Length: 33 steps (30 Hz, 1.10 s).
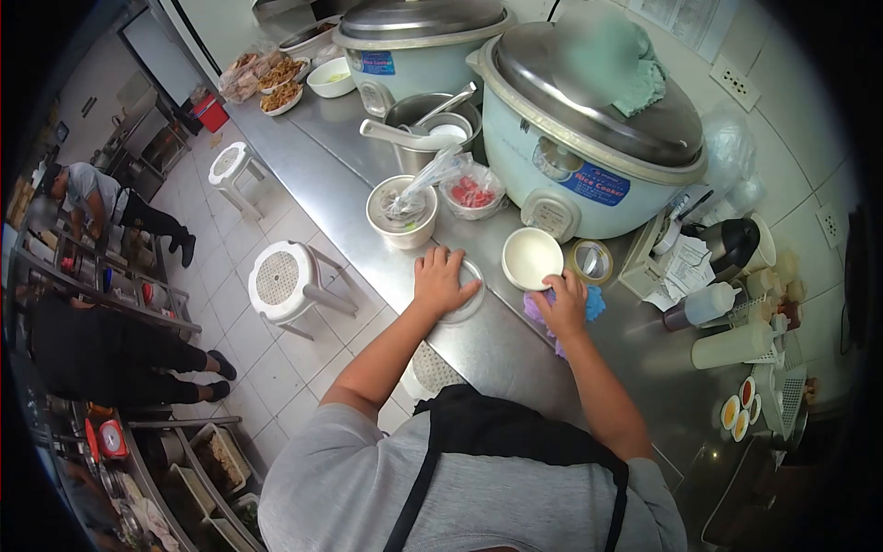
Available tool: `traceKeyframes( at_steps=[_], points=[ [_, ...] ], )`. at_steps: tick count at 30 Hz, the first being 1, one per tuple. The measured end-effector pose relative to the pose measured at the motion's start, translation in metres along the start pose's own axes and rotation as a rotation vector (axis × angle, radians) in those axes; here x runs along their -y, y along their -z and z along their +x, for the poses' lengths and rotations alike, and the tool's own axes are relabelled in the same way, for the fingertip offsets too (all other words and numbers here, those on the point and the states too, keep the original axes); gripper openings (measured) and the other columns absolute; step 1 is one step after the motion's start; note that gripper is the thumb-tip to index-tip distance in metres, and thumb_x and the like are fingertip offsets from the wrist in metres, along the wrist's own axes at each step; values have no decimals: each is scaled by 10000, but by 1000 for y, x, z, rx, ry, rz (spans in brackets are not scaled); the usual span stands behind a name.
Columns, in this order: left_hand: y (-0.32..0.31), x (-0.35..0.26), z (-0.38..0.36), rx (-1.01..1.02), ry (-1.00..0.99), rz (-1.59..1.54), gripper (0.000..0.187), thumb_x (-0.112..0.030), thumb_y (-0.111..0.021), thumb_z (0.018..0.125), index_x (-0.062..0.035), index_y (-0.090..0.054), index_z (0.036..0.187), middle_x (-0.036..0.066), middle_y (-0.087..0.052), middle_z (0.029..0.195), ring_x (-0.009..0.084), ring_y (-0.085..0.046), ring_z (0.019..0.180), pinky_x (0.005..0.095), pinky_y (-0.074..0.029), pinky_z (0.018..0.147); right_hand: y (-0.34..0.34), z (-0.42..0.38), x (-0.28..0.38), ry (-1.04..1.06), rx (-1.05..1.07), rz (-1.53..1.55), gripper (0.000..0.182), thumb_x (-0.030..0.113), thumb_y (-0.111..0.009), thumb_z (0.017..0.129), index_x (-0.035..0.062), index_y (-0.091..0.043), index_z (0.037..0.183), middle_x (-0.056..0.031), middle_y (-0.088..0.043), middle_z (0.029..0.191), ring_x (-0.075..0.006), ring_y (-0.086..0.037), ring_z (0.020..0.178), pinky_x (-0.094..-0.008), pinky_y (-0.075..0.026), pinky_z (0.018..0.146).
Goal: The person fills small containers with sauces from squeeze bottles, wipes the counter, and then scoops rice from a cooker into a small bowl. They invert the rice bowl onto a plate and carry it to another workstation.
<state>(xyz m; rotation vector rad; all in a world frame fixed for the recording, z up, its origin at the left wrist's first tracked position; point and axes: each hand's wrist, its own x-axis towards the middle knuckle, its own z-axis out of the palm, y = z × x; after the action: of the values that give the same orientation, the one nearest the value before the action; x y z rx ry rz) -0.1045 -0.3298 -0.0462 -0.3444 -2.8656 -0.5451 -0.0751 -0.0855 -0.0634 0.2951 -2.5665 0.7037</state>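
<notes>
My left hand [444, 281] lies with its fingers spread over the steel counter, partly across a clear round plastic lid [471, 305]. Whether its fingers press on the lid cannot be told. At the near rim of a small white bowl [532, 258], my right hand [564, 304] pinches the edge. The bowl looks bare inside. Under and beside that hand lies a crumpled purple and blue cloth [593, 304]. A roll of tape [591, 261] is just right of the bowl. Beyond my left hand stands a white bowl with a plastic bag in it [403, 213].
Two large rice cookers [589, 138] line the back, one topped by a green cloth [635, 83]. A steel pot [432, 115] holds utensils. Bottles [704, 305] and sauce cups [736, 409] stand right. White stools [280, 281] and two people [92, 198] are left.
</notes>
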Motion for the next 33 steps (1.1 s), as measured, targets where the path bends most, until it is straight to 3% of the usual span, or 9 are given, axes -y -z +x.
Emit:
traceKeyframes(
  at_steps=[11,12,15,16,19,22,26,29,33],
  points=[
    [-5,-14,-9,-83,14,10,609,-451,-604,645,-92,-478,1121,131,-458,1075,267,-388,1056,392,-289,869,-40,50,47,-159,117,-42,346,332,-690,645,161,-568,920,-80,-494,1057,-274,-497,963,-444,-307,849],
    [-6,-17,-11,-83,11,13,610,-448,-602,653,-90,-472,1130,132,-458,1081,270,-391,1058,396,-291,871,-38,54,49,-210,224,-63,433,357,-678,660,192,-537,1035,-83,-464,1121,-280,-476,1013,-488,-289,886],
    [-7,-19,-15,-94,27,-7,612,-438,-596,677,-87,-455,1159,137,-455,1104,279,-394,1070,407,-294,880,-19,48,58,-233,174,-177,577,396,-668,664,244,-450,1177,-104,-395,1221,-301,-406,1111,-558,-239,924],
    [-10,-17,-14,-108,47,-40,613,-435,-593,687,-85,-449,1169,139,-452,1113,283,-393,1078,412,-294,885,-6,44,57,-247,254,-193,690,418,-661,665,281,-351,1266,-118,-324,1289,-319,-315,1188,-607,-189,938],
    [-19,-2,-3,-136,170,-232,599,-419,-559,745,-62,-416,1204,180,-472,1104,322,-437,1045,427,-327,873,22,8,50,-324,481,-302,675,403,-661,665,274,-369,1259,-113,-323,1295,-322,-285,1205,-616,-186,933],
    [-42,41,24,-251,255,-534,547,-382,-515,802,-15,-411,1194,206,-483,1108,339,-462,1020,418,-343,878,29,-45,30,-97,312,-152,563,358,-671,632,250,-499,1157,-91,-385,1255,-321,-313,1180,-556,-236,926],
    [-37,59,34,-150,239,-623,491,-372,-512,803,21,-503,1096,198,-568,967,305,-540,897,369,-403,799,66,-128,42,91,313,-66,486,335,-675,595,240,-567,1059,-84,-433,1207,-323,-345,1148,-505,-273,905],
    [-28,49,21,-58,169,-371,443,-364,-535,778,-34,-536,1074,172,-558,1010,313,-496,980,399,-358,869,100,-188,32,19,296,-90,483,298,-686,578,211,-563,1037,-94,-436,1194,-322,-361,1135,-503,-279,898],
    [-28,44,8,-70,52,-249,399,-294,-591,729,-50,-552,1042,175,-524,1051,333,-463,1005,408,-346,877,158,-266,35,-380,110,-261,442,193,-683,580,158,-549,1000,-105,-450,1146,-325,-382,1107,-484,-297,894]
  ],
)
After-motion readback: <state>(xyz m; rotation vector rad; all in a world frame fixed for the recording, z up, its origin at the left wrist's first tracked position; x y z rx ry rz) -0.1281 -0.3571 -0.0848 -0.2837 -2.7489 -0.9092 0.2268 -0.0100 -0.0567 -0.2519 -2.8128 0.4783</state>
